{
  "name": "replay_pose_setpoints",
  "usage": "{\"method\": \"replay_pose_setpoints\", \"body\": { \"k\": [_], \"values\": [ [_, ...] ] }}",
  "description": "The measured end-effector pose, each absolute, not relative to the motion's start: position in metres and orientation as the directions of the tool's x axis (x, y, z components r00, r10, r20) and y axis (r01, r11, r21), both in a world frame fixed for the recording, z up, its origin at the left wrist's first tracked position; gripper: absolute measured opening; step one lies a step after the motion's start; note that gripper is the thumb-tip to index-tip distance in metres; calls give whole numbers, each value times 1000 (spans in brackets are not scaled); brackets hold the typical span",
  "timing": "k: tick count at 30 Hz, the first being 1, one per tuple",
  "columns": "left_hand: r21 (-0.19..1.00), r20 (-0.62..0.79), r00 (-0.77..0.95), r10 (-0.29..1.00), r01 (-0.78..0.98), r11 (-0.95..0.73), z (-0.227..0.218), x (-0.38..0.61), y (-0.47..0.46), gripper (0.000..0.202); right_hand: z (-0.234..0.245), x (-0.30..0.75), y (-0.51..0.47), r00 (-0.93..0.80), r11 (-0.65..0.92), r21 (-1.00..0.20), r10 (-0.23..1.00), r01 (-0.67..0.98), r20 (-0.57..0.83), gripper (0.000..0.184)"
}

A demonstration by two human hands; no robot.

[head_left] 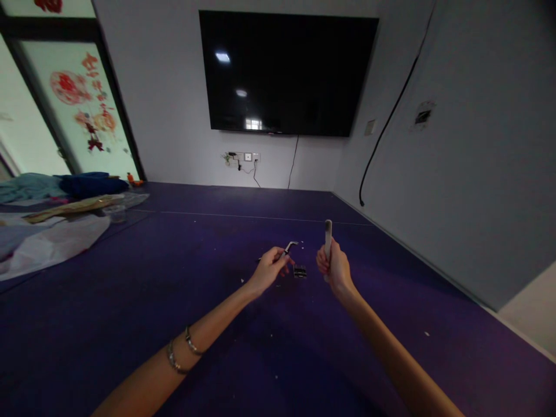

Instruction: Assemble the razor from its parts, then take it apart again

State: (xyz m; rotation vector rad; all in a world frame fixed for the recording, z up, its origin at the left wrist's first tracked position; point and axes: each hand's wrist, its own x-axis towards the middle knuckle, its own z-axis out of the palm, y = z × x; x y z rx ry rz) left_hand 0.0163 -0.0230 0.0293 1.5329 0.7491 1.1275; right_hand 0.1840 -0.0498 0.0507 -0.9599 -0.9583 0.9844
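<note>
My left hand (pixel 267 269) is closed round a slim tool with a bent, pale tip (pixel 288 248); the tip points up and to the right. Its exact kind is too small to tell. In my right hand (pixel 337 269) a narrow, flat, pale stick (pixel 328 233) with a greyish upper face stands nearly upright, the fingers wrapped round its lower part. Between the two hands, closer to the left one, a small black rectangular piece (pixel 299 271) lies on the purple surface (pixel 195 301). Neither held thing visibly touches it.
Pale crumbs are scattered over the purple surface. Folded cloths (pixel 93 184) and a crumpled plastic bag (pixel 65 243) lie at the left. A television (pixel 286 75) hangs on the wall above sockets (pixel 247 157). A black cable (pixel 386 124) dangles at the right wall.
</note>
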Motion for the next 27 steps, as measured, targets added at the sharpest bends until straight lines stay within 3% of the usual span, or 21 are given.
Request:
{"method": "replay_pose_setpoints", "body": {
  "k": [4, 9, 18, 27],
  "values": [
    [957, 291, 333, 897, -119, -266, 31, 19, -29, 22, 35, 198, -40, 340, 261, -950, 890, 170, 305, 53],
    [958, 283, 288, 915, -134, -254, 26, 21, -29, 22, 24, 199, -35, 324, 231, -857, 855, 460, 405, 53],
    [960, 252, 338, 907, -208, -189, 26, 22, -34, 19, 20, 200, -40, 296, 190, -681, 796, 707, 529, 52],
    [963, 254, 344, 904, -178, -203, 26, 24, -38, 18, 22, 195, -43, 275, 249, -672, 773, 697, 572, 49]
  ]
}}
